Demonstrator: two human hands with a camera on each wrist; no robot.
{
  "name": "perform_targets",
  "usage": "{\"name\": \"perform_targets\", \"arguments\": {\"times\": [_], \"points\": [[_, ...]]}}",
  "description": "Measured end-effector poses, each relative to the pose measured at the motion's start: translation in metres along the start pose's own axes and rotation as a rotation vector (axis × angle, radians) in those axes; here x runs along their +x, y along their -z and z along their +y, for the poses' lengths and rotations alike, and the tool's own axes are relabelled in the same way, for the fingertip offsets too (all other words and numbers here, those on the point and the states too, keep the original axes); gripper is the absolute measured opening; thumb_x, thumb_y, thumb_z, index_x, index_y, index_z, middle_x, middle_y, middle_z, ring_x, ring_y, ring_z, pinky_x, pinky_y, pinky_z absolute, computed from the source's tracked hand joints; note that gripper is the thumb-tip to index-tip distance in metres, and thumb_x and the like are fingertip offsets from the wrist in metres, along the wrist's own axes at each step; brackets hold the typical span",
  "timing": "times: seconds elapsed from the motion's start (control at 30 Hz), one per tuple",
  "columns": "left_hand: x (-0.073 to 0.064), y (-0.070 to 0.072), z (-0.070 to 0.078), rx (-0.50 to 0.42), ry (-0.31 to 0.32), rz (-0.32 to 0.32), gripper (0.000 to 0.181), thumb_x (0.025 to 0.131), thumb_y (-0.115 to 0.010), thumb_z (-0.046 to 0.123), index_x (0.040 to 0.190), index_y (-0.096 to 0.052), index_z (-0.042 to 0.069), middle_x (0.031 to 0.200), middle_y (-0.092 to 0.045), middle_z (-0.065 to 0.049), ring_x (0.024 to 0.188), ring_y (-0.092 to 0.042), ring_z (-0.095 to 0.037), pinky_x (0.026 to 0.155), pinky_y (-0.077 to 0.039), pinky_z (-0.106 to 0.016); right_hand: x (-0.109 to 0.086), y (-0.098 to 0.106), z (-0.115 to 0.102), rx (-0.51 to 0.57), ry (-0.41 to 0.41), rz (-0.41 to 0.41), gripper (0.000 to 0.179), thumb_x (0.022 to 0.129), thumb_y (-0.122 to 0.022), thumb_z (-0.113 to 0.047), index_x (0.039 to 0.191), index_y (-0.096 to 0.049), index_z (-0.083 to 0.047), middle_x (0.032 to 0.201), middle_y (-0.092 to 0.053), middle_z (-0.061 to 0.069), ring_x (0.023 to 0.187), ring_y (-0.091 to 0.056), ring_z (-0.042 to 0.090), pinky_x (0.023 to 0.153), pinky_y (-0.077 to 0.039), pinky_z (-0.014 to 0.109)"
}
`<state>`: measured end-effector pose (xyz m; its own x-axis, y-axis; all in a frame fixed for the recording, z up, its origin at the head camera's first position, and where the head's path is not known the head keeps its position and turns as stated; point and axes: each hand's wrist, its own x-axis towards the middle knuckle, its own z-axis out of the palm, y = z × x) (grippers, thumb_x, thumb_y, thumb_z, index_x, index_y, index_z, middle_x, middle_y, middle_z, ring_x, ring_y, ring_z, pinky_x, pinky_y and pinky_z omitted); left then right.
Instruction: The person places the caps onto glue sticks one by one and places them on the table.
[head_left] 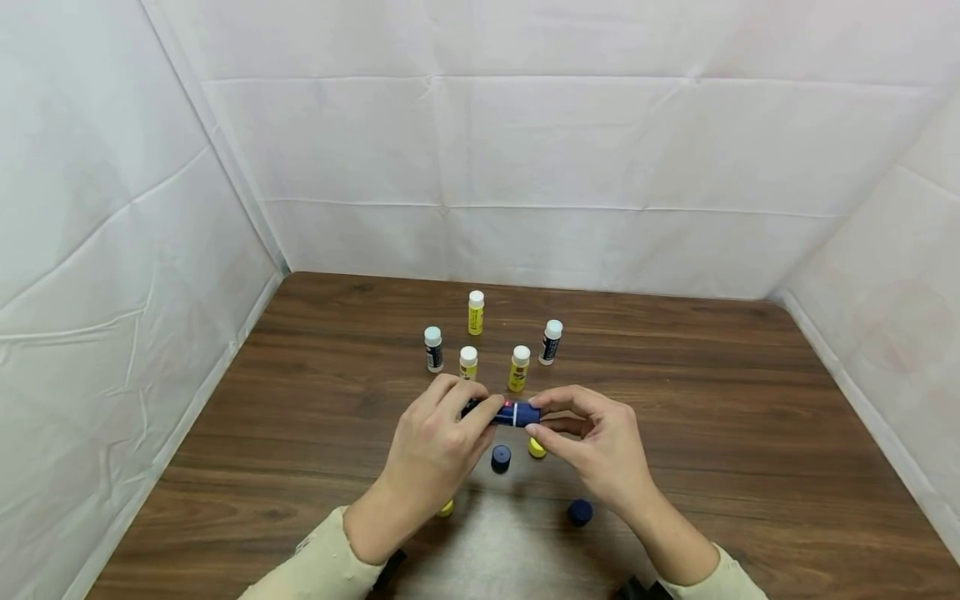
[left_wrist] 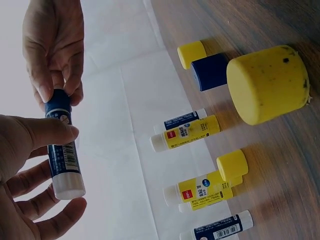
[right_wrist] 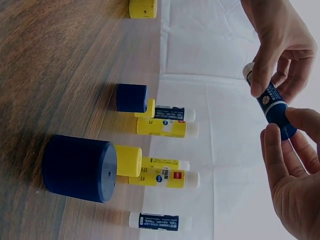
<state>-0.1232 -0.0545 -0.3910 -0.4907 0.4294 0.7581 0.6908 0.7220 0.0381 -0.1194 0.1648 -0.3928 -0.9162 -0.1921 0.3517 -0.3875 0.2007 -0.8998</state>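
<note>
Above the table, my left hand (head_left: 442, 425) holds a dark blue glue stick (left_wrist: 64, 155) by its body, thumb across the label. At its other end my right hand (head_left: 596, 437) pinches the blue cap (right_wrist: 280, 119) between thumb and fingers. The cap sits on the stick, against a pale ring; the white base shows in the left wrist view. Below the hands stand loose caps: a blue cap (head_left: 501, 458), a second blue cap (head_left: 580, 512), a yellow cap (head_left: 537, 448) and another yellow cap (head_left: 446, 508) partly behind the left wrist.
Several capless glue sticks stand upright, white ends up, beyond the hands: yellow sticks (head_left: 517, 371) and blue sticks (head_left: 551, 343). One yellow stick (head_left: 468, 360) is partly hidden by the left hand. White sheeting (head_left: 525, 150) walls the wooden table (head_left: 712, 417) at back and sides.
</note>
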Motion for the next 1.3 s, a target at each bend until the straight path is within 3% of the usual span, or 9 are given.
{"name": "perform_targets", "arguments": {"times": [0.3,0.77,1.3], "points": [[0.0018,-0.0019,-0.0018,0.03,-0.052,0.018,0.02,0.081,-0.085,0.014,0.1,-0.079,0.012,0.096,-0.069,0.0,0.089,-0.062,-0.018,0.072,-0.058,-0.027,-0.0007,0.0022,0.0,-0.008,-0.019,0.01,0.023,0.082,-0.084,-0.005,0.102,-0.076,-0.014,0.099,-0.076,0.005,0.083,-0.076,0.022,0.069,-0.063,0.034],[0.0021,-0.0045,-0.0061,0.079,-0.166,0.068,0.014,0.082,-0.077,0.008,0.095,-0.079,0.013,0.085,-0.067,0.004,0.079,-0.06,-0.014,0.059,-0.055,-0.019,-0.0046,0.0039,-0.0017,-0.032,-0.031,0.023,0.023,0.08,-0.085,-0.007,0.101,-0.078,-0.015,0.096,-0.077,0.004,0.077,-0.076,0.02,0.066,-0.063,0.034],[0.0037,-0.0079,-0.01,0.067,-0.225,0.121,0.012,0.088,-0.071,0.006,0.091,-0.08,0.012,0.08,-0.066,0.005,0.077,-0.061,-0.012,0.059,-0.056,-0.019,-0.0061,-0.0046,0.0,-0.046,0.009,0.1,0.023,0.077,-0.087,-0.003,0.096,-0.08,-0.014,0.097,-0.078,0.003,0.077,-0.076,0.018,0.063,-0.062,0.033]]}}
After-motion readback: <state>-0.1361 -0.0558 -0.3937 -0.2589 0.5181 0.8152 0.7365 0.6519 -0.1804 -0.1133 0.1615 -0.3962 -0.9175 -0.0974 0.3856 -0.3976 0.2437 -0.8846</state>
